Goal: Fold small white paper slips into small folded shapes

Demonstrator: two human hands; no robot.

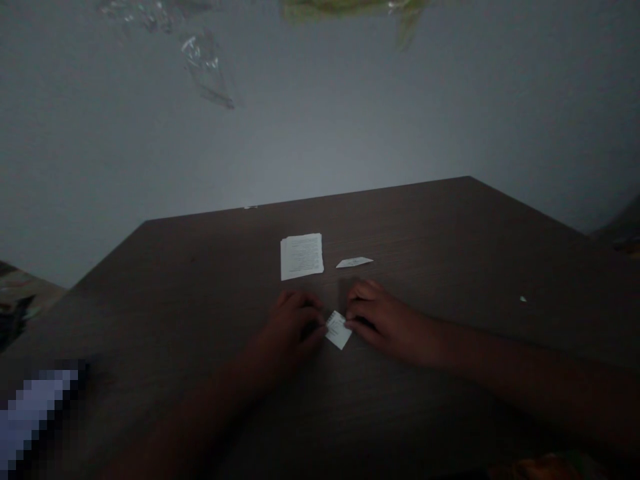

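Observation:
A small folded piece of printed paper (339, 331) lies diamond-wise on the dark table between my two hands. From the left, my left hand (295, 327) pinches its corner with thumb and fingers. My right hand (375, 317) has its fingertips closed on the opposite corner. Just beyond the hands sits a stack of square printed paper sheets (302, 256). To the right of that stack rests a separate folded paper piece (355, 262), long and narrow with pointed ends. The scene is dim, so fine folds are hard to make out.
The brown wooden table (425, 233) meets a pale wall (350, 120) at its back edge. A tiny paper scrap (523, 299) lies on the right side. At the lower left is a pixelated bright patch (35, 407). Clear plastic (203, 60) hangs on the wall.

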